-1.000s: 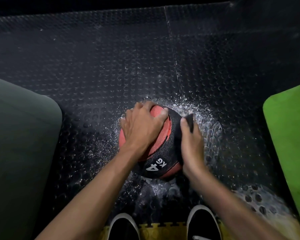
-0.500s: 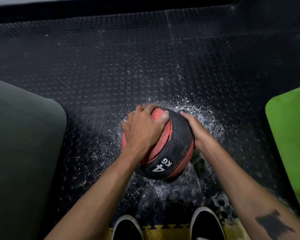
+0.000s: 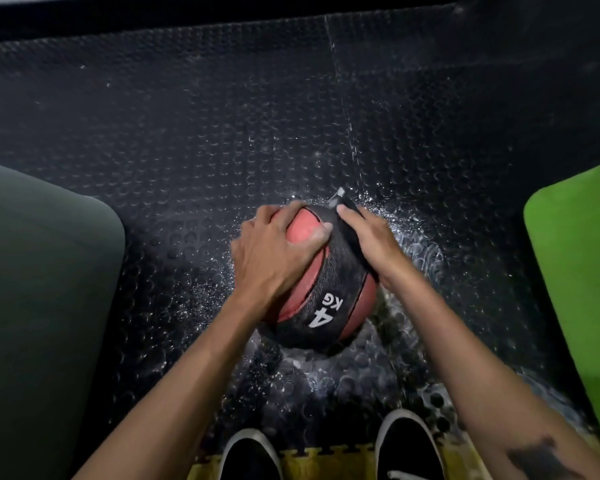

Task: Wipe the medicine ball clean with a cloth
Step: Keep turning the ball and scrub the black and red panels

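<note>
The medicine ball (image 3: 321, 282) sits on the studded black floor mat (image 3: 187, 133), in a wet, spattered patch near the mat's near edge, just ahead of the person's two black shoes (image 3: 407, 448). The worry from here is the wet: a heavy round ball on slick rubber could skid or roll out from under the wipe if the steadying hand slackens, and the shoes stand right at the puddle's margin, so a slipped foot is possible too.

The left hand (image 3: 274, 251) is spread wide over the ball's red panel, fingers curled to its curve and thumb pressed near the black band, clamping it in place. The right hand (image 3: 371, 237) lies along the ball's far-right side, pressing a dark cloth (image 3: 343, 202) against it; a pale corner of cloth pokes out past the fingertips. The cloth is nearly the band's colour, so I can't quite tell how much is under the palm.
</note>
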